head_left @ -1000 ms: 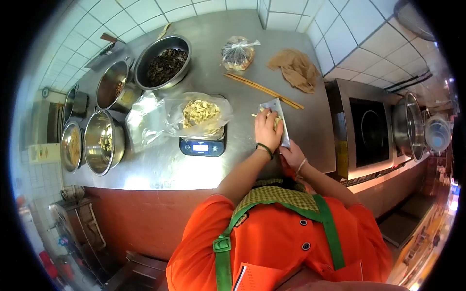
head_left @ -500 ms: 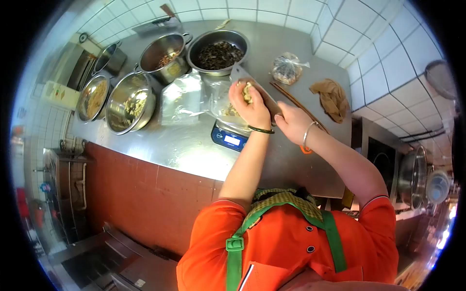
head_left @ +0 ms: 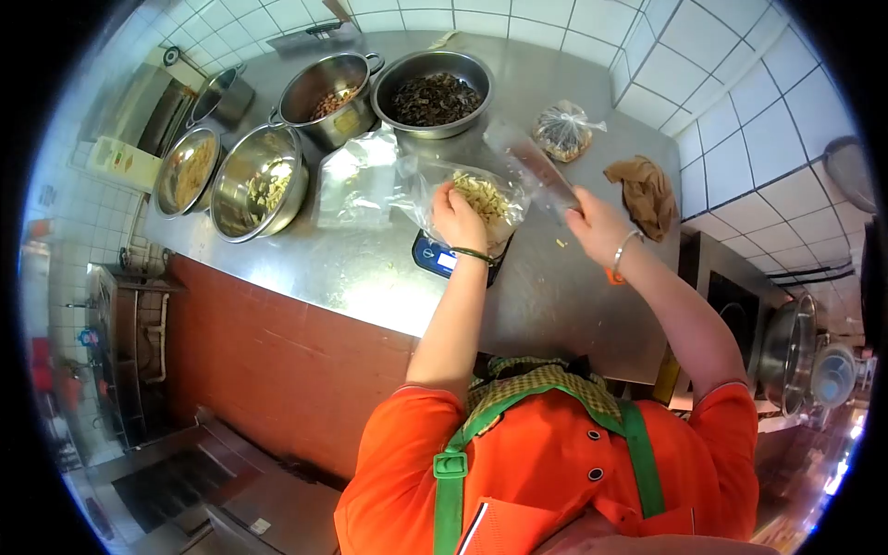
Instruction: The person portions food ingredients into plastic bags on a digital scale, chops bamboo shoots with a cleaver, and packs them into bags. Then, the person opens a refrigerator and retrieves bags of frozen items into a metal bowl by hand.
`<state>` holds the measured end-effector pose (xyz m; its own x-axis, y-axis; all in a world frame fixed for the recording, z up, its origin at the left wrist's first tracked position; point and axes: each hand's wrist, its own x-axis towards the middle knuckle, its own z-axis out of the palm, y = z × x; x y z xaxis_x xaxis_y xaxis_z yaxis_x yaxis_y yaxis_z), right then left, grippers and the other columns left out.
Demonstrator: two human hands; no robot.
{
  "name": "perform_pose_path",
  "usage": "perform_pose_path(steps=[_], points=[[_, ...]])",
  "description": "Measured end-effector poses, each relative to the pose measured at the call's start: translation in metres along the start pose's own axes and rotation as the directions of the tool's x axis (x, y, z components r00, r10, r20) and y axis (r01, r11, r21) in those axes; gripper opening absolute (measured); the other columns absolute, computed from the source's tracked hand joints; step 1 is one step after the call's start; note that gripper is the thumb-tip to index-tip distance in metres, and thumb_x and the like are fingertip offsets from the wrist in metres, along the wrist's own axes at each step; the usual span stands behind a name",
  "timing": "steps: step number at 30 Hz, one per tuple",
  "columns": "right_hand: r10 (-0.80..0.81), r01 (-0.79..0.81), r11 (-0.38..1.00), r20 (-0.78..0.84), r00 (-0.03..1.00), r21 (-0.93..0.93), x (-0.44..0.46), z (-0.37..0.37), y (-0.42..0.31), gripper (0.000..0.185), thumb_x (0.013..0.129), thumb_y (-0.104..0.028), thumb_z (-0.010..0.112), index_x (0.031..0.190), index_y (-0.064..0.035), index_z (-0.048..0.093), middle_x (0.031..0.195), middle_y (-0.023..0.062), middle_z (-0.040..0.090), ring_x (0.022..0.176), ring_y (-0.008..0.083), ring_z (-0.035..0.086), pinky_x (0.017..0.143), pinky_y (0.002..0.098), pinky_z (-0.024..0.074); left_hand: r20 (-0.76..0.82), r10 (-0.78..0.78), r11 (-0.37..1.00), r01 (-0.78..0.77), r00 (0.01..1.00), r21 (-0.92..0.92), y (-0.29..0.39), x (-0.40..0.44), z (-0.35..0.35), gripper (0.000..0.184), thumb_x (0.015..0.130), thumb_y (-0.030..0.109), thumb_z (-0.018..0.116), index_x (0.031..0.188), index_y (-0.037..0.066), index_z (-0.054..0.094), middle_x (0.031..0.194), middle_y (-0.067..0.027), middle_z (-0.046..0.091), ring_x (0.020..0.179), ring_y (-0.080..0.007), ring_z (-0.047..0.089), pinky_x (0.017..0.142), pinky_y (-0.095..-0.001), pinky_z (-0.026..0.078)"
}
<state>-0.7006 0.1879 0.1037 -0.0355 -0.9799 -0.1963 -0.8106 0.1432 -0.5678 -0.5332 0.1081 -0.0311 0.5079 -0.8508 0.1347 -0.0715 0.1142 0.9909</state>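
Gripping a cleaver (head_left: 536,173) in the right hand (head_left: 597,225), right of the scale (head_left: 432,253), left hand (head_left: 457,222) at bagged pale bits (head_left: 483,195) atop it, can't tell if closed tbh

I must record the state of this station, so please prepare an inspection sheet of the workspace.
Surface: metal table, a few pale scraps on it
Job's things: plastic bag with pale cut pieces, on a scale; cleaver, blurred
Clutter: brown cloth, filled clear bag, metal pots and bowls
Hands: left hand at the plastic bag, grip unclear; right hand holds the cleaver
Cables: nothing seen on the table
Surroundings: white tiled walls
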Motion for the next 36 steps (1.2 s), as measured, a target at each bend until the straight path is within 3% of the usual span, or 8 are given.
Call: perform_pose_path(steps=[5,7,10,16,22,28,32,36], points=[[-0.067,0.06,0.997,-0.204,0.977,-0.038,-0.047,-0.008,0.046,0.03,0.084,-0.02,0.045,0.106,-0.0011,0.044,0.074,0.021,0.057,0.072,0.0384,0.055,0.063,0.0441,0.0426,0.295,-0.066,0.997,0.077,0.953,-0.026,0.044,0.013,-0.035,0.03,0.087,0.015,0.042,0.106,-0.003,0.057,0.105,-0.0149,0.059,0.099,-0.022,0.054,0.087,-0.0296,0.039],[0.115,-0.123,0.988,-0.086,0.99,-0.095,-0.076,-0.008,0.055,0.036,0.083,-0.017,0.048,0.115,-0.0043,0.042,0.082,0.0192,0.058,0.074,0.0357,0.057,0.064,0.0433,0.0439,0.379,-0.084,0.942,0.198,0.922,-0.273,0.045,0.028,-0.045,0.032,0.09,0.021,0.044,0.109,-0.001,0.055,0.11,-0.0126,0.057,0.104,-0.0209,0.051,0.091,-0.0312,0.038],[0.014,-0.055,0.972,-0.175,0.984,-0.229,-0.116,0.025,0.095,0.04,0.082,-0.015,0.051,0.12,-0.0084,0.04,0.09,0.0167,0.055,0.075,0.0334,0.057,0.062,0.0419,0.0452,0.482,-0.078,0.868,0.297,0.873,-0.399,0.09,0.041,-0.071,0.035,0.092,0.026,0.043,0.113,0.0,0.051,0.115,-0.013,0.055,0.109,-0.0215,0.05,0.094,-0.0336,0.037],[0.075,-0.157,0.863,-0.185,0.98,-0.48,-0.148,0.08,0.154,0.048,0.081,-0.018,0.057,0.126,-0.0132,0.04,0.084,0.0131,0.046,0.071,0.0308,0.053,0.061,0.039,0.0453,0.372,0.0,0.918,0.148,0.928,-0.369,0.107,0.066,-0.114,0.033,0.092,0.02,0.04,0.112,-0.005,0.05,0.114,-0.0156,0.055,0.107,-0.0233,0.052,0.092,-0.032,0.04],[0.085,-0.158,0.881,-0.179,0.98,-0.446,-0.15,0.104,0.175,0.056,0.08,-0.019,0.059,0.131,-0.0135,0.036,0.087,0.0134,0.044,0.079,0.0304,0.05,0.069,0.0388,0.0438,0.348,-0.091,0.932,0.202,0.933,-0.301,0.085,0.074,-0.147,0.032,0.091,0.023,0.043,0.11,-0.001,0.054,0.111,-0.013,0.057,0.104,-0.02,0.053,0.092,-0.031,0.038],[0.09,-0.153,0.902,-0.169,0.982,-0.404,-0.147,0.109,0.175,0.06,0.08,-0.018,0.059,0.133,-0.0135,0.033,0.089,0.0142,0.043,0.084,0.032,0.047,0.076,0.0393,0.0408,0.38,-0.153,0.959,0.23,0.912,-0.167,0.068,0.08,-0.15,0.026,0.087,0.012,0.052,0.109,0.0,0.055,0.108,-0.0091,0.058,0.102,-0.0163,0.052,0.09,-0.0274,0.038],[0.091,-0.159,0.899,-0.181,0.979,-0.408,-0.148,0.105,0.165,0.057,0.081,-0.016,0.058,0.132,-0.0125,0.034,0.088,0.015,0.043,0.082,0.0321,0.046,0.076,0.0394,0.0405,0.401,-0.021,1.0,0.025,0.916,-0.005,0.063,0.082,-0.145,0.028,0.085,0.007,0.052,0.111,-0.003,0.052,0.11,-0.0112,0.057,0.102,-0.0174,0.052,0.09,-0.0279,0.039],[0.069,-0.129,0.945,-0.201,0.977,-0.299,-0.152,0.096,0.159,0.046,0.081,-0.013,0.054,0.125,-0.0095,0.04,0.085,0.0168,0.045,0.081,0.034,0.047,0.074,0.0407,0.0406,0.322,0.244,0.97,-0.235,0.915,-0.068,0.076,0.059,-0.139,0.025,0.086,0.005,0.049,0.11,-0.004,0.052,0.111,-0.0118,0.056,0.101,-0.0179,0.052,0.088,-0.0286,0.04]])
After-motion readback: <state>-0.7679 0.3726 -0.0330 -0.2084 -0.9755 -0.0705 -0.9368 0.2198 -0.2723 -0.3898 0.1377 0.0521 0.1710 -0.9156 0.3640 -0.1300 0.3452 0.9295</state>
